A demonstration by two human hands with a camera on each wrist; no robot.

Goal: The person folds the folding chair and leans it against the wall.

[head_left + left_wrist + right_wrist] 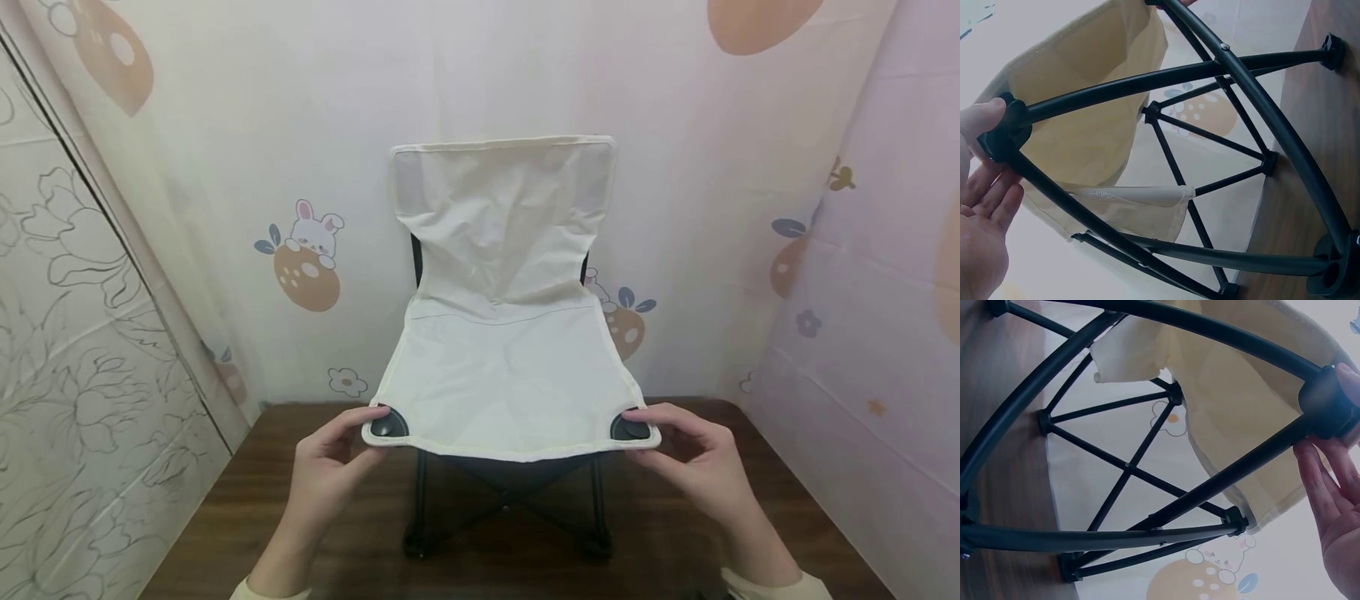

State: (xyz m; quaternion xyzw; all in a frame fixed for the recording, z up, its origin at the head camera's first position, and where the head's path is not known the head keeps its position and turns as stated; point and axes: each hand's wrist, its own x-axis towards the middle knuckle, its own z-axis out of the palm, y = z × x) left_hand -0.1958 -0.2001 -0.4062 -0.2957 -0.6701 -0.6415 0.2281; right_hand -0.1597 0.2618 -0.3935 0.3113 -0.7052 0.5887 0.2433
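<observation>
A folding camp chair with cream fabric stands unfolded on the table, its seat facing me. Its dark tube frame crosses in X shapes under the seat. My left hand pinches the front left seat corner, fingers on top and thumb beneath the edge. At the front right corner, my right hand grips in the same way. Black corner patches show beside the fingertips. Both wrist views look under the seat, where each hand holds a black plastic corner joint. The backrest rises upright behind, its fabric creased.
The dark wood table carries the chair's feet. Close behind hangs a pale curtain printed with rabbits and carrots. A white panel with line-drawn flowers borders the left side, and another printed curtain the right.
</observation>
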